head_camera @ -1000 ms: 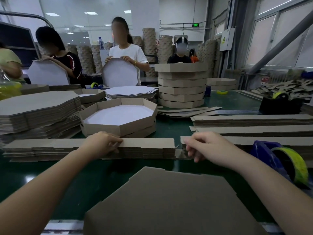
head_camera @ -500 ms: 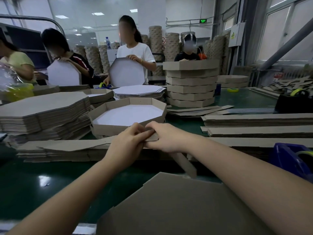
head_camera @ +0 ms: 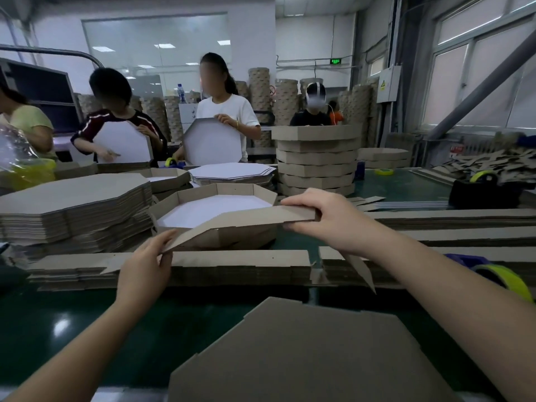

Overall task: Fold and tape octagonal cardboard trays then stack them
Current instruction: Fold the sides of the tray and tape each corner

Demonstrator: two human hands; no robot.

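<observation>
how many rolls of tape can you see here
4 rolls: one beside the right forearm, one on the black holder, one right of the tray stack, one near the white-shirted worker. Others may be hidden.

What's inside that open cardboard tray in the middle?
Only its white floor shows inside the tray. The cardboard strip in the left hand and right hand hides its near edge.

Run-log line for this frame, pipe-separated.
step: pickup | left grip pinches low end of cardboard strip | right grip holds high end | strip tilted, clear of strip stack | octagon blank flat on table
</observation>
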